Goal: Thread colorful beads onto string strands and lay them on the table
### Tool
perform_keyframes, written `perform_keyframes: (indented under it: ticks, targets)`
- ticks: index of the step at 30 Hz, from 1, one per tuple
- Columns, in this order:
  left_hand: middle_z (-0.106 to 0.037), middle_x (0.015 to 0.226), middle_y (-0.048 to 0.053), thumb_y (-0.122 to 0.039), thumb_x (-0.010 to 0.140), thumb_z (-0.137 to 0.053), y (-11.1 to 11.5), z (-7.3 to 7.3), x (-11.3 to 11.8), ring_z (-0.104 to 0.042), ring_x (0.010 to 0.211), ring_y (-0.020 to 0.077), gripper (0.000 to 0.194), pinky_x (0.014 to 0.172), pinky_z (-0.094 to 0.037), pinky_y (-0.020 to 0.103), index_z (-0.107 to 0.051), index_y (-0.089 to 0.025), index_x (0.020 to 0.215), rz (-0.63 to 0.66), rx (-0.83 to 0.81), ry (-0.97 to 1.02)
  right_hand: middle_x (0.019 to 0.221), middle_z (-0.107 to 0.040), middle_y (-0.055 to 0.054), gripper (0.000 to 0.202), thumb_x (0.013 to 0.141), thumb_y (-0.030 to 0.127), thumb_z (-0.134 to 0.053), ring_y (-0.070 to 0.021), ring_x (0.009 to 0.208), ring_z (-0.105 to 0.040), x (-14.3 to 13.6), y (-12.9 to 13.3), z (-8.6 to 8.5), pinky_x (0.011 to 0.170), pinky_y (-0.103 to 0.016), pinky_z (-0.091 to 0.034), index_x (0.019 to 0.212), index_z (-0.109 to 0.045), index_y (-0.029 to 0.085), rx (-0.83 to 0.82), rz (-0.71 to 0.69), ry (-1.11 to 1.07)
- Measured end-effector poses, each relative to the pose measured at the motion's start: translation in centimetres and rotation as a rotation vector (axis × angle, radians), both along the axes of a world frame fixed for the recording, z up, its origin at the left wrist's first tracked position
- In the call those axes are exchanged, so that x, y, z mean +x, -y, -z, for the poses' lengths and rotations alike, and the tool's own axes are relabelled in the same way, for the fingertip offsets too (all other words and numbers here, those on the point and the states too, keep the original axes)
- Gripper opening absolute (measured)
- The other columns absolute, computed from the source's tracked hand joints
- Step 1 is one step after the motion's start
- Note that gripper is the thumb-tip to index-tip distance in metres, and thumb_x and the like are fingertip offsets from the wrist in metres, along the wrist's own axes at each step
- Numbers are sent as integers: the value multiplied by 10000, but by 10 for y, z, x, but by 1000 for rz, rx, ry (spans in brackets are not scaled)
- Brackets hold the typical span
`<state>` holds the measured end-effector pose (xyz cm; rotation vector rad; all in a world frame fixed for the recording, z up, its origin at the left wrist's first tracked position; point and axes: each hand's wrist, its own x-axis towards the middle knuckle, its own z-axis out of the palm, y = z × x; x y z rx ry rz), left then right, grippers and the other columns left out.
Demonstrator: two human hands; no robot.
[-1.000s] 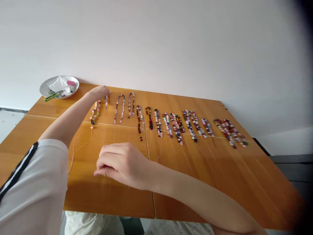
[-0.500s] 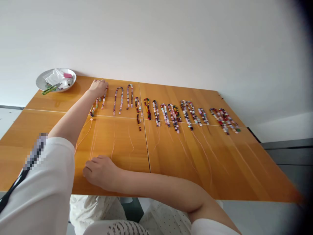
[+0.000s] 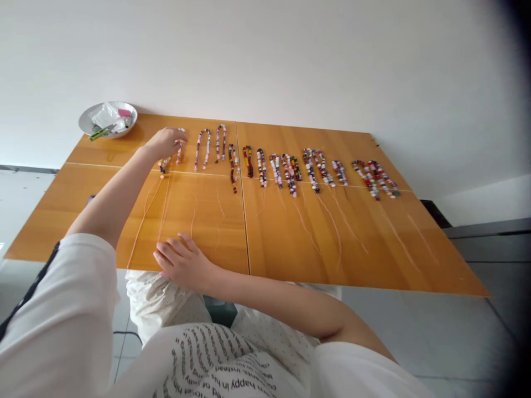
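Observation:
At the far left of the table, my left hand (image 3: pixel 166 142) reaches out with its fingers bent together at the top of a bead string (image 3: pixel 180 148) in pale and pink tones. The hand and wrist hide part of that loop; its other end, darker beads (image 3: pixel 162 167), shows below the wrist. Thin orange cords (image 3: pixel 165 202) trail from it toward me. Close to the front edge, my right hand (image 3: pixel 186 265) lies palm down with fingers spread, over or beside the cord ends. Just right of my left hand lies another looped bead string (image 3: pixel 202 149).
Several more multicoloured bead strings (image 3: pixel 318 166) lie in a row across the wooden table (image 3: pixel 290 243), their cords running toward the front edge. At the back left stands a white bowl (image 3: pixel 84 122) with plastic bags and green-handled scissors (image 3: pixel 99 133). A wall rises behind.
My right hand has gone from curled to spread, nearer the front edge. My left hand remains at the bead string, its fingers shifted slightly. The camera view has tilted downward.

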<state>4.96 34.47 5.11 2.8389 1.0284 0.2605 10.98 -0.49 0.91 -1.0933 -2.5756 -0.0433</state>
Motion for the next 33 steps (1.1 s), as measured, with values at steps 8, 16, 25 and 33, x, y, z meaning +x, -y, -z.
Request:
perform_keyframes:
  ticks: [8, 16, 25, 33]
  targets:
    - [-661, 1337, 99, -81, 860, -398, 127, 30, -30, -594, 1266, 226, 495, 1117, -457, 414, -655, -166, 1274, 232, 30, -1, 1269, -679, -46, 350, 1024, 431, -409, -246, 1209, -528, 16, 45, 5, 1140, -573, -284, 1087, -684, 224, 31, -56, -190]
    - [-628, 1339, 128, -112, 896, -430, 190, 26, -56, -571, 1264, 278, 381, 1068, -468, 475, -660, -180, 1192, 222, 113, -77, 1378, -594, -163, 445, 945, 119, -353, -266, 1255, -524, 77, -21, 0, 1086, -449, -430, 1319, -591, 77, -176, 374, -257]
    - [-590, 1360, 135, -133, 938, -399, 209, 20, -80, -556, 1258, 277, 360, 1038, -468, 454, -646, -200, 1191, 236, 187, -156, 1413, -607, -99, 462, 959, 143, -397, -308, 1318, -482, 86, -40, 0, 1188, -692, -161, 1390, -558, 193, -236, 397, -110]
    - [-592, 1357, 126, -203, 978, -385, 205, 23, -100, -570, 1221, 266, 358, 1026, -473, 447, -631, -225, 1236, 243, 203, -144, 1547, -476, -63, 467, 1022, 291, -371, -312, 1436, -378, 94, -36, -7, 1210, -664, -190, 1461, -505, 204, -245, 398, -22]
